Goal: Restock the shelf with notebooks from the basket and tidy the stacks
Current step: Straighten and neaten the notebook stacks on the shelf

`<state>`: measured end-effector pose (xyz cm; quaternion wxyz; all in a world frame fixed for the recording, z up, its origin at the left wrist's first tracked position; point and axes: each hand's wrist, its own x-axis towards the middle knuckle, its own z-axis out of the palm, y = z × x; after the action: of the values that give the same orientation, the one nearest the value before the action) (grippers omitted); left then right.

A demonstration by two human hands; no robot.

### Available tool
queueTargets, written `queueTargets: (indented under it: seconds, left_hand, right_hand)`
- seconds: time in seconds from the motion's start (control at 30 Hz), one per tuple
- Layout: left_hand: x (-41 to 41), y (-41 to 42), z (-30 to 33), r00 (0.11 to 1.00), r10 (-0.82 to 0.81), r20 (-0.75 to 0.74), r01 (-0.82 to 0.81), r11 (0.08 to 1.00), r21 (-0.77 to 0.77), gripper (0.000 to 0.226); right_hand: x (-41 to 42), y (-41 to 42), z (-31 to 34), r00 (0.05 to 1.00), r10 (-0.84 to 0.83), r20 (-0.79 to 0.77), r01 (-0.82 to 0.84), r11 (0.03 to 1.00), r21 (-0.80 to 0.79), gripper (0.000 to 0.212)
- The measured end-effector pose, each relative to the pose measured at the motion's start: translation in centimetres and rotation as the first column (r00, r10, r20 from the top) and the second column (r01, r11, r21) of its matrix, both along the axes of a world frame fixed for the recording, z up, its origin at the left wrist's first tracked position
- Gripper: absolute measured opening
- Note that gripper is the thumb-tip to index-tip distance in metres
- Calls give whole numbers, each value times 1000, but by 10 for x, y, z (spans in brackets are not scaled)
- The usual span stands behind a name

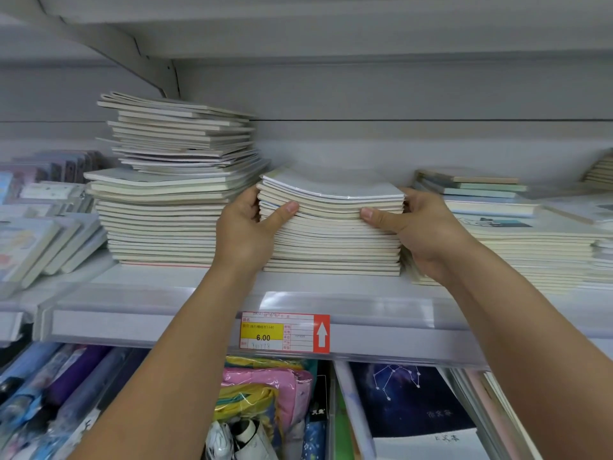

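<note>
Shelf (159,280): white metal board running full width, clear plastic strip along its front edge, grey back panel behind.

Tall stack (172,194): notebooks at 10 o'clock of centre, piled unevenly, narrower books on top, wider ones below, edges out of line.

Right stack (530,247): notebooks at 3 o'clock, low and wide, with a few thicker books (471,185) lying on top toward the back.

Middle stack (331,237): notebooks at centre, standing on the shelf between the tall stack and the right stack. Its upper books, the topmost in clear wrap, bow upward at the left side and sit slightly lifted off the ones below.

Packets (43,240): wrapped stationery at 9 o'clock, leaning in a row.

Lower shelf goods, 6 o'clock: a dark star-pattern book (411,400), a pink and yellow bag (262,390), folded umbrellas (66,386) at 8 o'clock.

Left hand (245,227): clamped on the left end of the middle stack's upper books, thumb pressed across the front edges.

Right hand (421,234): clamped on the right end of the same books, thumb on the front edges, fingers hidden behind the stack.

Price tag (284,333): red and yellow, reads 6.00, white arrow pointing up, fixed in the strip at 6 o'clock below the middle stack.
</note>
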<state>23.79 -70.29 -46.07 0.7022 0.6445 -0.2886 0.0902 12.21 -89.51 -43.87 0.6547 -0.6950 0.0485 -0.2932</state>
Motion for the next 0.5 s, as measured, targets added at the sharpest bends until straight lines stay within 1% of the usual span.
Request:
queueTargets:
  seconds: [0.1, 0.13, 0.17, 0.2, 0.27, 0.3, 0.33, 0.43, 0.5]
  left_hand:
    - [-3, -2, 2, 1000, 7, -8, -7, 999, 54, 83]
    - [-3, -3, 3, 1000, 8, -1, -8, 997, 75, 89]
    - [-3, -3, 3, 1000, 17, 7, -18, 995, 97, 87]
    - [-4, -2, 3, 999, 25, 24, -27, 993, 111, 81]
    - [-5, -2, 4, 999, 28, 47, -33, 994, 102, 67]
    - [-6, -1, 5, 998, 30, 53, -34, 996, 88, 63]
    - [-5, 0, 5, 998, 38, 53, -42, 996, 80, 63]
    - [-2, 2, 5, 997, 65, 48, -69, 995, 78, 75]
    - [-3, 2, 5, 998, 57, 39, -61, 993, 104, 76]
  right_hand:
    - [-7, 1, 6, 996, 88, -35, -88, 996, 4, 37]
    - [-7, 1, 6, 994, 102, -28, -102, 995, 13, 37]
    - [-6, 1, 6, 995, 95, -16, -95, 995, 14, 36]
    - [-5, 1, 5, 997, 77, -4, -77, 997, 7, 35]
    - [-3, 2, 4, 999, 32, -2, -32, 999, -14, 34]
    - [-3, 2, 3, 1000, 9, -6, -9, 999, -33, 32]
    - [-2, 2, 3, 1000, -18, -8, 17, 998, -57, 31]
    - [-4, 2, 6, 997, -74, -5, 72, 988, -136, 31]
    - [-6, 0, 9, 998, -43, -42, 36, 985, -172, 31]
